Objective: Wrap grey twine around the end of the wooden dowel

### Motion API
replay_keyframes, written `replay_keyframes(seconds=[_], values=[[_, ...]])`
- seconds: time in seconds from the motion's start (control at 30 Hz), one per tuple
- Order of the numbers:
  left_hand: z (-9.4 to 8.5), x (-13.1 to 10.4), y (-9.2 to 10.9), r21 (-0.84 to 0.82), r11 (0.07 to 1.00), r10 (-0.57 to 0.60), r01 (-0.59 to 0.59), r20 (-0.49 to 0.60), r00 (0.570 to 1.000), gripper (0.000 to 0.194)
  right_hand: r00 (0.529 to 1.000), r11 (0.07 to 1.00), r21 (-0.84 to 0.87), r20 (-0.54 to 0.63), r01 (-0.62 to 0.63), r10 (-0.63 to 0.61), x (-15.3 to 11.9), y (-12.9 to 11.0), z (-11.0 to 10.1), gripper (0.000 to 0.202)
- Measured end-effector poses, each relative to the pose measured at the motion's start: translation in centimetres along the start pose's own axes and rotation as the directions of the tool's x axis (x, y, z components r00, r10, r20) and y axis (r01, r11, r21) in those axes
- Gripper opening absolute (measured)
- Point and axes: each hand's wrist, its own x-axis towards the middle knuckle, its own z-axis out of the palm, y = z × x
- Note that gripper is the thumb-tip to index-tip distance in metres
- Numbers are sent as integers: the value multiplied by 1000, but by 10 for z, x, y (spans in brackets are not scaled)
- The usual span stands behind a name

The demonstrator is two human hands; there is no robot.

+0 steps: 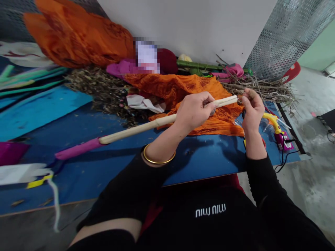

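Note:
A long pale wooden stick slants across the front of me. Pink wrapping covers its lower left end. My left hand is wrapped round the stick close to its upper right end, where a lengthwise groove or split shows. At that tip, my right hand has thumb and fingers pinched together. A small brownish bit shows by those fingers, too small to name. Beneath the stick's upper part lies a crumpled orange cloth with a dark pattern.
A blue table bears dried plant matter, a bundle of twigs and a white cloth. A yellow glue gun lies right, by a purple power strip with black cords. A white panel stands behind.

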Motion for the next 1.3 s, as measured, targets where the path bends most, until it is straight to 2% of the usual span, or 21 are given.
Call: replay_keyframes(seconds=[0.13, 0.27, 0.4, 0.47, 0.53, 0.7, 0.8, 0.9, 0.97, 1.03, 1.1, 1.2, 1.3], values=[[0, 0, 0, 22, 1000, -1, 2, -16, 1000, 14, 999, 1000, -16, 34, 1, -1, -6, -4, 4, 25], [2, 0, -2, 34, 999, 11, -10, -18, 1000, 14, 999, 993, -112, -11, 45, -46, -12, -4, 8, 19], [6, 0, -5, 45, 999, 11, -10, -18, 1000, 13, 993, 976, -201, -55, 89, -102, -18, -6, 12, 22], [7, 0, -6, 41, 999, 12, -12, -2, 1000, 14, 993, 975, -196, -44, 101, -111, -19, -5, 13, 24], [7, 0, -6, 37, 999, 12, -13, 13, 1000, 15, 995, 990, -119, -57, 75, -82, -16, -1, 11, 25], [2, 1, -5, 35, 999, -17, 17, -6, 1000, 15, 961, 983, 184, -271, 5, 46, 12, 23, -15, 39], [0, 2, -5, 10, 1000, -14, 14, -13, 1000, 15, 954, 990, 141, -294, -15, 56, 29, 36, -36, 51], [-2, 2, -4, 7, 1000, -1, 1, 1, 1000, 16, 948, 998, 69, -315, -9, 31, 32, 41, -42, 56], [-2, 2, -3, 8, 1000, -1, 1, 7, 1000, 16, 958, 999, 29, -285, -27, 34, 29, 41, -37, 53], [-3, 1, -2, 7, 1000, -2, 2, 6, 1000, 16, 977, 999, -15, -211, -33, 29, 25, 38, -30, 40], [-5, 1, 0, 0, 1000, 0, 0, 5, 1000, 16, 987, 998, -67, -161, -17, 6, 22, 35, -25, 42], [-6, 0, 3, -39, 999, -13, 14, 24, 1000, 16, 982, 986, -165, -187, -12, -19, 20, 27, -24, 32], [-7, -1, 5, -77, 997, -22, 26, 61, 998, 16, 988, 997, -82, -154, 6, -18, 19, 17, -25, 31]])
